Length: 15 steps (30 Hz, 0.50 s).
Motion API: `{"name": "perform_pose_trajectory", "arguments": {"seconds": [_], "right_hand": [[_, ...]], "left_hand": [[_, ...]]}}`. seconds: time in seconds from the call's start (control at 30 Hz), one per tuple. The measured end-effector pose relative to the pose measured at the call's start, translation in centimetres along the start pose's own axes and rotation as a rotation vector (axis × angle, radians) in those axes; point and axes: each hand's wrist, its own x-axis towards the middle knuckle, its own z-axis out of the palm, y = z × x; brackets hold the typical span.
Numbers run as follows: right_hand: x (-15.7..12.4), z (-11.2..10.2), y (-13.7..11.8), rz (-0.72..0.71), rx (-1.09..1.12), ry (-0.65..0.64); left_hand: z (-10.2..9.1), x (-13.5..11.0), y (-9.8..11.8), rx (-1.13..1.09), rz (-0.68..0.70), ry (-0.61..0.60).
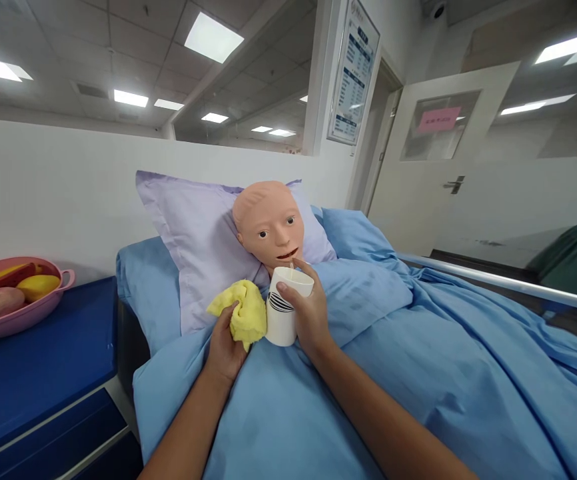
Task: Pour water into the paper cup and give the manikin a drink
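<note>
Our left grip (227,341) pinches a soft yellow cloth (249,315); our right grip (313,312) hugs a round white cup (279,328), likely to keep it steady.

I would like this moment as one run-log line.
left hand: holds yellow cloth | right hand: holds white cup | mannequin head: on pillow

Our bare forearms (378,407) angle inward; our left hand (226,343) grips, our right hand (312,313) clasps nearby.
</note>
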Motion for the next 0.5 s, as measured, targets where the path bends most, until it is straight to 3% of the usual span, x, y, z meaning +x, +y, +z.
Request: {"name": "perform_pose_trajectory", "arguments": {"seconds": [0.3, 0.5], "right_hand": [[-0.06, 0.07, 0.13, 0.045, 0.036, 0.001], [-0.14, 0.03, 0.07, -0.004, 0.007, -0.004]], "left_hand": [[-0.30, 0.18, -0.01, -0.001, -0.016, -0.033], [-0.28, 0.19, 0.04, -0.008, -0.032, -0.052]]}}
